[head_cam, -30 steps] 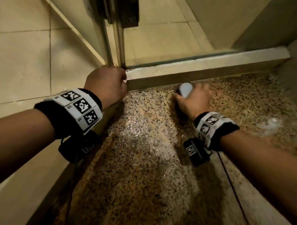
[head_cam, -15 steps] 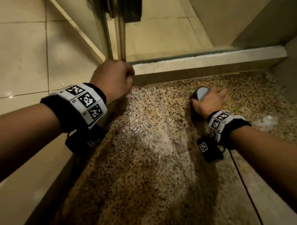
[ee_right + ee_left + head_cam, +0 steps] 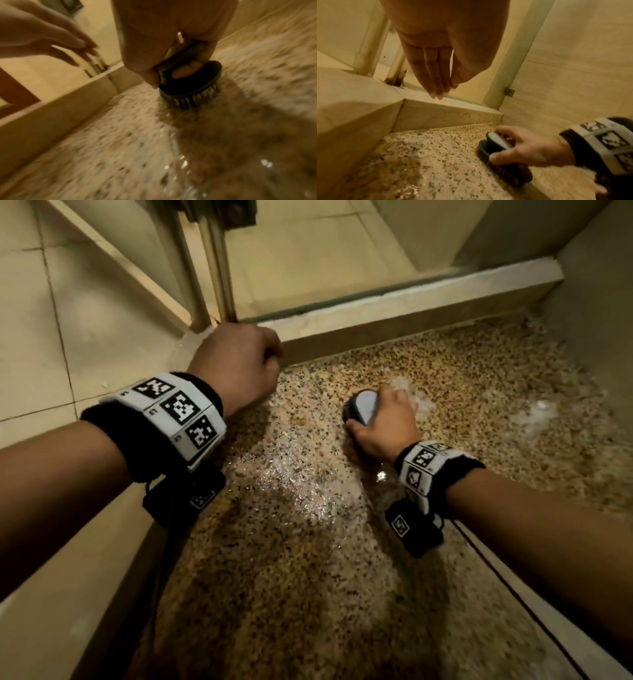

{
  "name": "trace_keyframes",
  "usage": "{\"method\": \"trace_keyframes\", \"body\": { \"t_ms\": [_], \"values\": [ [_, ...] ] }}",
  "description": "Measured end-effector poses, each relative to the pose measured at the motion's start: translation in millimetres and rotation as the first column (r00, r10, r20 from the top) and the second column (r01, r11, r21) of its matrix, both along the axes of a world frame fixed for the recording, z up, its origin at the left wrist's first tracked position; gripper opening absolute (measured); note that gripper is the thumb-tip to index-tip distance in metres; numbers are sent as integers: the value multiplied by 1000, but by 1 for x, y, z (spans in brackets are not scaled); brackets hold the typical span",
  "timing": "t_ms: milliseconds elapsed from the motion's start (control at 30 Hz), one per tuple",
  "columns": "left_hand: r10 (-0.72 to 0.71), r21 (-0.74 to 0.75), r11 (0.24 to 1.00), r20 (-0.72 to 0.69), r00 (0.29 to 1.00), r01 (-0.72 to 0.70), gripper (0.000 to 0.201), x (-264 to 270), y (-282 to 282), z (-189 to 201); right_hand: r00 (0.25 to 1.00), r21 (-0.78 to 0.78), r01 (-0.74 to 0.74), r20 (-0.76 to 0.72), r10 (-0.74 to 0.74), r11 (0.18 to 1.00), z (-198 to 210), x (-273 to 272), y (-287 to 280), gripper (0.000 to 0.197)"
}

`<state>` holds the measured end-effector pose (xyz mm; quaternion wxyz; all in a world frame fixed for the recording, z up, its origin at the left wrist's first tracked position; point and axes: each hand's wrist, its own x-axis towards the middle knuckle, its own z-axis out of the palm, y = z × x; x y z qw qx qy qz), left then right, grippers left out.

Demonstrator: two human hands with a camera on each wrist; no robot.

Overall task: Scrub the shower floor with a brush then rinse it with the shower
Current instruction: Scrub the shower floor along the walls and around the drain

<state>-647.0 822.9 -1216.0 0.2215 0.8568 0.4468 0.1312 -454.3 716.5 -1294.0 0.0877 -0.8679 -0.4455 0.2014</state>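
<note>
While your forearms fill the near part of the head view, the speckled shower floor (image 3: 294,542) runs out wet and glistening between them, with open room nearest you. To the right of the floor a pale strip and a thin dark line (image 3: 513,587) mark its side edge; to the left of the floor a raised tiled ledge (image 3: 41,621) closes it in.

Farther along the floor, your right hand (image 3: 383,428) has its fingers and thumb wrapped round the handle of the brush (image 3: 359,407). From the left wrist view the brush (image 3: 503,158) sits bristles down on the floor, tilted a little, with your thumb along its side. The right wrist view is blurred, yet it shows fingertips (image 3: 183,71) tucked under the handle loop and bristles meeting the stone. White foam (image 3: 534,414) lies on the floor to the right of the brush, well apart from it.

Your left hand (image 3: 236,364) hangs above the floor's far left corner, holding nothing. From the head view it looks knuckled over, but the left wrist view shows the fingers (image 3: 433,75) straight and pressed together, thumb alongside, tips just above the curb and not touching it.

Beyond the brush, the curb (image 3: 394,313) crosses the floor's far edge, near the brush but apart from it. Metal door posts (image 3: 212,268) stand on the curb's left end, and a wall (image 3: 589,302) meets its right end.
</note>
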Motion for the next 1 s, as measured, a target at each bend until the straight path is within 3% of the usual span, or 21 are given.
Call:
{"method": "trace_keyframes", "body": {
  "t_ms": [67, 133, 233, 300, 367, 433, 500, 567, 667, 733, 833, 900, 1000],
  "values": [
    [-6, 3, 1000, -14, 1000, 7, 26, -2, 0, 1, 999, 20, 32, 1, -32, 999, 6, -19, 12, 67],
    [-8, 13, 1000, -20, 1000, 9, 25, 0, -4, 1, 994, 43, -50, -98, 54, 998, 4, -68, 19, 69],
    [-31, 24, 999, -26, 999, 31, 25, 6, -12, 1, 897, -19, -420, -162, 411, 908, -5, -147, 7, 59],
    [-48, 34, 998, -43, 998, 50, 26, 12, -17, 3, 813, -19, -579, -90, 575, 815, -4, -151, -11, 52],
    [-62, 33, 997, -47, 997, 63, 27, 16, -19, 6, 868, 86, -488, -61, 493, 869, -3, -114, -28, 45],
    [-64, 41, 997, -56, 996, 67, 27, 19, -21, 9, 968, 138, -231, -67, 242, 963, -1, -56, -46, 42],
    [-76, 47, 996, -83, 994, 81, 27, 18, -21, 10, 1000, 49, -5, 31, 3, 999, -1, -4, -58, 52],
    [-92, 42, 994, -139, 986, 99, 26, 17, -23, 9, 992, -15, 115, 43, -115, 993, 4, 15, -57, 66],
    [-115, 7, 993, -227, 967, 120, 27, 23, -34, 1, 991, 60, 105, -91, -99, 993, 8, -15, -39, 71],
    [-152, -24, 988, -312, 938, 152, 24, 28, -42, -6, 978, 134, 28, -207, 0, 991, 6, -60, -27, 69],
    [-175, -23, 982, -463, 869, 185, 23, 27, -48, -18, 920, 112, -304, -224, 322, 946, 4, -111, -38, 64],
    [-170, -18, 982, -528, 832, 190, 24, 22, -46, -25, 872, 96, -433, -205, 444, 896, -7, -98, -57, 64],
    [-159, -57, 987, -539, 827, 152, 27, 8, -48, -32, 967, 161, -193, -134, 215, 968, -13, -19, -74, 47]
  ]
}}
